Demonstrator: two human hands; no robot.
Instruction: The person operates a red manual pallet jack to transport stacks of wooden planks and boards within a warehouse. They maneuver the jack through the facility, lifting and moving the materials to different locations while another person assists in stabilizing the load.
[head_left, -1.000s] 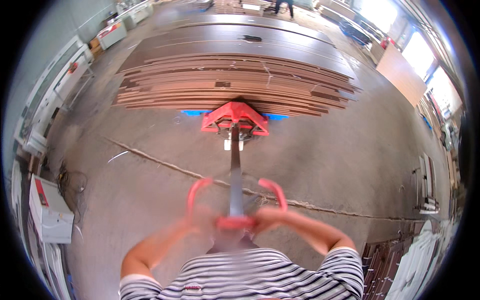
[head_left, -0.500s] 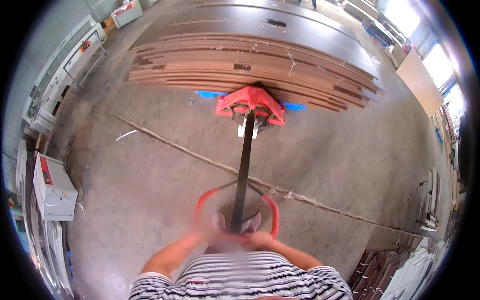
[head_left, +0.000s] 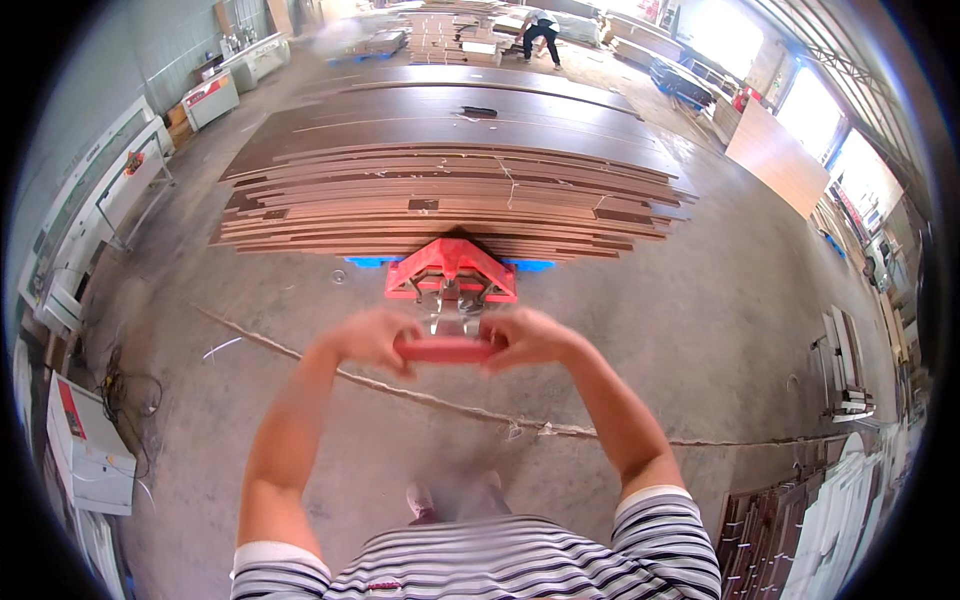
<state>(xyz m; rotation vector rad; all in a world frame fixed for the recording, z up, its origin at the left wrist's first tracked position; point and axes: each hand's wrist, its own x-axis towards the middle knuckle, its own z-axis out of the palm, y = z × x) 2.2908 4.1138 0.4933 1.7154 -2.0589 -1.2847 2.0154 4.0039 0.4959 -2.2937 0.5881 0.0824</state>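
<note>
Both arms stretch forward to the red handle (head_left: 450, 349) of a pallet jack. My left hand (head_left: 378, 340) is closed round its left end, and my right hand (head_left: 525, 338) grips the right end; both are slightly blurred. Beyond the hands stands the jack's red body (head_left: 450, 262), with metal parts below it. It sits against the near side of a blue pallet (head_left: 532, 265), whose ends show on either side. A wide stack of brown boards (head_left: 430, 200) lies on the pallet, its layers uneven at the edges. A small black object (head_left: 479, 111) rests on top.
White machines (head_left: 92, 440) line the left side, with cables on the floor. A floor crack (head_left: 420, 397) runs across in front of my feet. Dark and white panels (head_left: 770, 535) lie at the lower right. Another person (head_left: 541, 35) bends over near far stacks.
The handle has swung up and away from my body, and my arms have stretched out with it. My view has tilted upward, bringing more of the far end into sight.
</note>
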